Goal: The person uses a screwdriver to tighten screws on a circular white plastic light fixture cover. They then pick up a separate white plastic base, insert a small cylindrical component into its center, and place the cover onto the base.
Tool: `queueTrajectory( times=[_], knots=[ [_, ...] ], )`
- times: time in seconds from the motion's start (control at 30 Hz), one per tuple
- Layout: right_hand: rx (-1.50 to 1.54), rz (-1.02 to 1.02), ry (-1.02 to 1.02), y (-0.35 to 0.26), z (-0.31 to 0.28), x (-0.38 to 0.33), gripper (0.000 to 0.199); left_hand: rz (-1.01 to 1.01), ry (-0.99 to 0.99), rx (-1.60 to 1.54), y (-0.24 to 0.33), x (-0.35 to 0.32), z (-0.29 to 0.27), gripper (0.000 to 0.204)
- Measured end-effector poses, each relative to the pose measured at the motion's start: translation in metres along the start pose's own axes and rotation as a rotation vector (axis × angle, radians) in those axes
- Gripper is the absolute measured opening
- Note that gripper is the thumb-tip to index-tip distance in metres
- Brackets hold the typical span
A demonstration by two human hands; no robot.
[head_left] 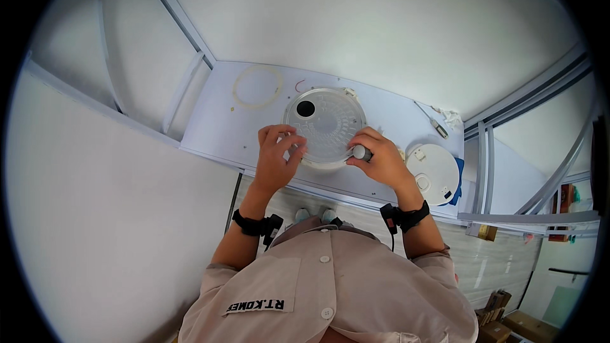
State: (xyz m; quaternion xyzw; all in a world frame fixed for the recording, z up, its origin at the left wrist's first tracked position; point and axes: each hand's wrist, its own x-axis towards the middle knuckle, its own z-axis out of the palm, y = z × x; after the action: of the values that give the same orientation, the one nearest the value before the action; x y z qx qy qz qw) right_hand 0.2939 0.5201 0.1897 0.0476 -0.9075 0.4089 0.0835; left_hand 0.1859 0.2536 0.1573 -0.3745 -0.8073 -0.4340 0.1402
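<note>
In front of me on the white table lies a round appliance lid (330,121), its greyish inner plate ringed by a raised rim and pierced by a dark round hole near the far left. My left hand (277,152) is at its near left edge, fingers bent and apart, seemingly touching the rim and holding nothing I can make out. With my right hand (378,152) closed, I grip a short grey cylinder (361,153), perhaps a tool handle, at the near right edge. Its lower end is hidden by my fingers.
A pale yellow ring (280,92) and a short red wire (298,85) lie at the back left. Toward the right are a grey-handled tool (438,128), crumpled white material (452,119) and a round white lid (432,171) over something blue (460,181). Frame posts (488,165) stand beyond.
</note>
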Motion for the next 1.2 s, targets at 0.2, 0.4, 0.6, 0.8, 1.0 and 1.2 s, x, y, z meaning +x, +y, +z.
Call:
queueTrajectory(
  times=[0.2, 0.4, 0.6, 0.8, 1.0, 1.2],
  knots=[
    [-0.027, -0.052, 0.077, -0.006, 0.018, -0.007, 0.035, 0.037, 0.015, 0.096, 0.02, 0.014, 0.0, 0.014],
    [0.034, 0.057, 0.093, -0.02, 0.029, -0.014, 0.035, -0.046, -0.19, 0.136, 0.051, 0.013, 0.016, 0.01],
    [0.124, -0.064, 0.185, -0.015, 0.018, -0.018, 0.032, -0.14, -0.234, 0.168, 0.056, 0.017, 0.026, 0.009],
    [0.167, -0.07, 0.276, -0.014, 0.004, -0.019, 0.03, -0.077, -0.227, 0.192, 0.056, 0.022, 0.031, 0.005],
    [0.652, -0.031, 0.226, -0.029, -0.032, -0.034, 0.05, -0.263, -0.2, -0.277, 0.064, 0.021, 0.029, 0.01],
    [0.885, -0.29, 0.443, -0.061, -0.054, -0.028, 0.065, -0.288, -0.255, -0.465, 0.064, 0.018, 0.026, 0.009]
  ],
)
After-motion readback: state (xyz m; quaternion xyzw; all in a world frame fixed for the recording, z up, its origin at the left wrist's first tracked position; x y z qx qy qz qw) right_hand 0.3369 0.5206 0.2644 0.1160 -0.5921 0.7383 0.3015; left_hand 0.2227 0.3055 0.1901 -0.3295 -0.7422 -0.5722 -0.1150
